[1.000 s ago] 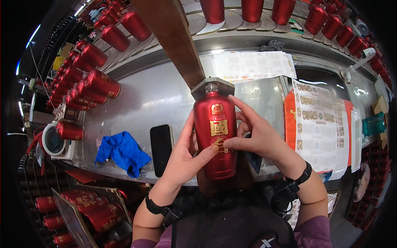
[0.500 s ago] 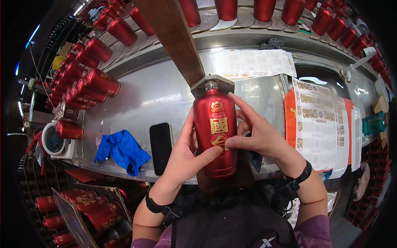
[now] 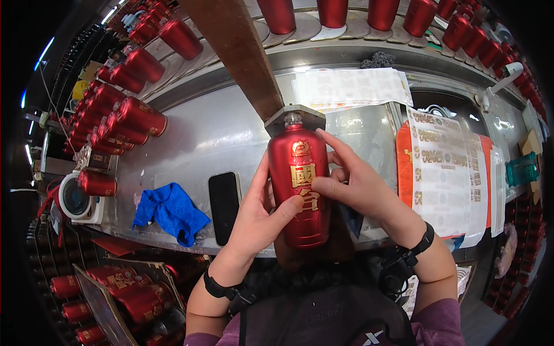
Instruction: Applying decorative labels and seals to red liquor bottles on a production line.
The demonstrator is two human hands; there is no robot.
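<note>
A glossy red bottle [image 3: 299,228] with gold characters and a gold emblem lies before me, its clear glass neck pointing away and meeting a metal plate [image 3: 314,117] on a wooden post. From the left, my left hand [image 3: 257,214] wraps the bottle, thumb pressed on the lower gold character. My right hand [image 3: 363,187] grips the other side, its thumb on the front between the two large characters. The fingers of both hands curl partly out of sight behind the bottle.
On the metal bench lie a black phone [image 3: 225,202] and a blue cloth [image 3: 171,213]. Sheets of gold-printed labels [image 3: 444,167] lie at right, white sheets [image 3: 352,86] behind. A round-topped scale [image 3: 75,196] stands left. Red bottles [image 3: 332,12] ride a curved conveyor at the back.
Both thumbs have slid slightly up the bottle's front, away from me. The bottles on the far conveyor have shifted to the right. The bottle in my hands stays nearly in place.
</note>
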